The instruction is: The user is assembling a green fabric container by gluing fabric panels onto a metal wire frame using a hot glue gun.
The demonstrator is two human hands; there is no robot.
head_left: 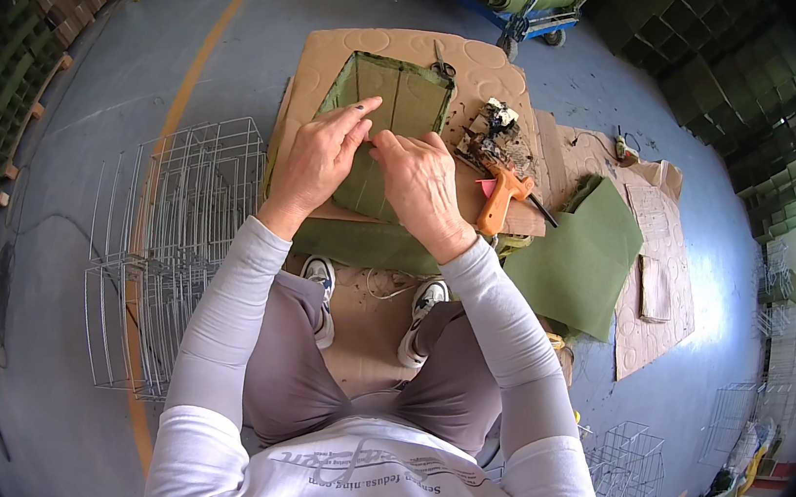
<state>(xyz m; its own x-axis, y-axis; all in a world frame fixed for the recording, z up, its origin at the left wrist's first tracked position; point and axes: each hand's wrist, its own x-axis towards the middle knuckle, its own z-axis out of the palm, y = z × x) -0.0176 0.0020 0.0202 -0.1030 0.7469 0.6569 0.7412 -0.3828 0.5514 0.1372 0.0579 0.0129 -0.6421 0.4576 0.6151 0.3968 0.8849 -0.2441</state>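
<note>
A green fabric box (399, 87) with dark edges and seams lies on the cardboard-topped work surface in front of me. My left hand (322, 156) is over its left side, fingers stretched toward the middle and thumb slightly apart, with a dark mark at one fingertip. Close beside it, my right hand (420, 180) is closed, thumb and forefinger pinched together above the fabric. Whatever is in that pinch is too small or hidden to make out. An orange glue gun (498, 204) rests to the right of my right hand. Scissors (442, 60) lie at the box's far edge.
Dark glue scraps (488, 146) litter the surface near the glue gun. Green fabric sheets (581, 260) lie at right, beside flat cardboard (662, 298). Wire frames (188, 234) are stacked on the left floor. A blue cart (490, 4) with green rolls stands beyond.
</note>
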